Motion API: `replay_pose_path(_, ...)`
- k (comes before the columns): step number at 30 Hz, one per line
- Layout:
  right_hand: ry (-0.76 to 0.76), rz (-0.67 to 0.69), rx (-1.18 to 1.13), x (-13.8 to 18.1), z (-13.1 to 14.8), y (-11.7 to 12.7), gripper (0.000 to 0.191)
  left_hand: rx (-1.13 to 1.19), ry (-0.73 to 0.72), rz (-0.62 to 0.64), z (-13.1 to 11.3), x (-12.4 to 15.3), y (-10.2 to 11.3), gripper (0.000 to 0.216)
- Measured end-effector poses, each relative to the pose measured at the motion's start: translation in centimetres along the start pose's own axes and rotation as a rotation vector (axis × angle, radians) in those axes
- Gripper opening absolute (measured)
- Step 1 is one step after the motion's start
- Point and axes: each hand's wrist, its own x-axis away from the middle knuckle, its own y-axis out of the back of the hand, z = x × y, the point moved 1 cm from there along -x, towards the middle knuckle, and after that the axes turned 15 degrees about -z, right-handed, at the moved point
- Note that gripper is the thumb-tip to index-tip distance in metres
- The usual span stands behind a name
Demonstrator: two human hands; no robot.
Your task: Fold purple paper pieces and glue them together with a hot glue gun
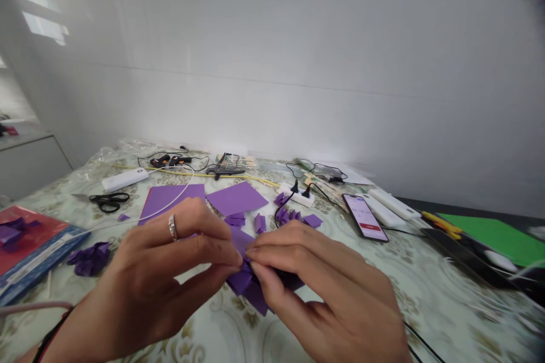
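My left hand (170, 272), with a ring on one finger, and my right hand (323, 289) meet at the fingertips and pinch a folded purple paper piece (247, 286) just above the table. Both hands are closed on it. Behind them lie two flat purple paper sheets (236, 198) and several small folded purple pieces (289, 215). A crumpled purple paper flower (90, 258) rests to the left.
Black scissors (109, 201) lie at the left, beside a white power bank (125, 179). A phone (365, 217) with a lit screen lies at the right, next to a white power strip (298, 195) with cables. A red paper pack (25, 249) sits far left, green sheet (494, 235) far right.
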Motion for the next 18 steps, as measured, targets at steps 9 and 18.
replay_pose_path(9,0.011,0.083,-0.024,0.03,-0.25,0.46,0.018,0.028,-0.007,0.09,-0.22,-0.28,0.35,0.016)
replay_pose_path(18,-0.017,0.097,-0.02,-0.18,0.5,0.35,0.02,0.002,-0.083,0.124,-0.27,-0.14,0.68,0.021)
